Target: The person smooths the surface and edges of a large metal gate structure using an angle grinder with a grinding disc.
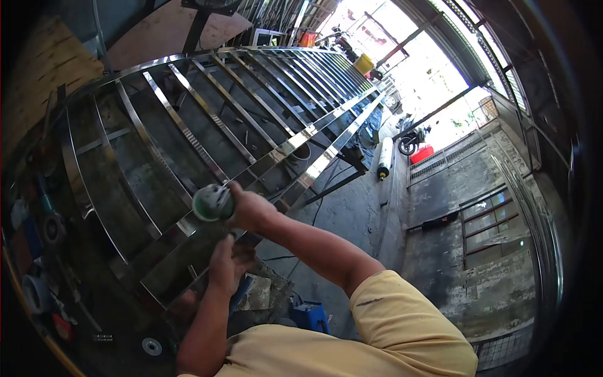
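Fingers of a bare right hand clamp a round green-and-silver tool over a shiny barred metal frame; the left hand, fingers apart, could take a knock should that hold slip.

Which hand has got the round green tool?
The right hand: its fingers are on the round green tool, over the shiny metal frame. The left hand is apart from it, closer to the person's body.
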The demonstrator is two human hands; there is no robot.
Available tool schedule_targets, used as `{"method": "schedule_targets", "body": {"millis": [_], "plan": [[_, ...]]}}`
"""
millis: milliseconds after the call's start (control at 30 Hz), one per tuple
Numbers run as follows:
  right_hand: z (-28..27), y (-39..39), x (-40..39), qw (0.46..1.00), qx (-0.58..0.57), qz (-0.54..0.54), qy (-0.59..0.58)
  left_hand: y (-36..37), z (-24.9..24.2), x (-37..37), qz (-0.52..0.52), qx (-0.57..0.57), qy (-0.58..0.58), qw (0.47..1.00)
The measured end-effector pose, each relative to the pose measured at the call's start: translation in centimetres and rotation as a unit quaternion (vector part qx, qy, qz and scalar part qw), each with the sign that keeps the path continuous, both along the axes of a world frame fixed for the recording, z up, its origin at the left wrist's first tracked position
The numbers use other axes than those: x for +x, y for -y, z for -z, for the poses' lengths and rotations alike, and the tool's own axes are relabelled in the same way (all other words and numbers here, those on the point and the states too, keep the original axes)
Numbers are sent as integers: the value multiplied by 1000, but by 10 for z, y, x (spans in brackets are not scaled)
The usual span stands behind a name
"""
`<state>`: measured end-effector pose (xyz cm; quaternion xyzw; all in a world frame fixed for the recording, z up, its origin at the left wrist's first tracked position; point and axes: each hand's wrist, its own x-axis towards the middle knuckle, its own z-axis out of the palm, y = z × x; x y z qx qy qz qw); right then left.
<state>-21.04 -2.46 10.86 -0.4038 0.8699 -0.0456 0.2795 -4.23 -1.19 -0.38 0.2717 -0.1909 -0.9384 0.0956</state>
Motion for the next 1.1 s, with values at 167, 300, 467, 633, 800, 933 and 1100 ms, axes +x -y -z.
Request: {"method": "schedule_targets", "body": {"millis": [167,300,467,633,800,933,1100], "plan": [[14,-27,-57,997,-33,72,-6,-15,-31,99,76,-63,17,995],[-2,-24,-14,998,-7,52,40,-7,-34,217,79,-123,69,987],[0,-6,97,985,-56,-74,143,-3,-42,325,24,-191,262,946],[6,2,130,971,-79,-127,188,-19,-9,344,-15,-353,560,750],[-7,-14,63,992,-19,-5,121,-31,24,335,104,-491,637,585],[13,-36,-39,989,-67,106,83,-39,6,306,141,-515,655,535],[16,-43,-88,983,-92,157,20,-48,1,295,112,-608,671,409]]}}
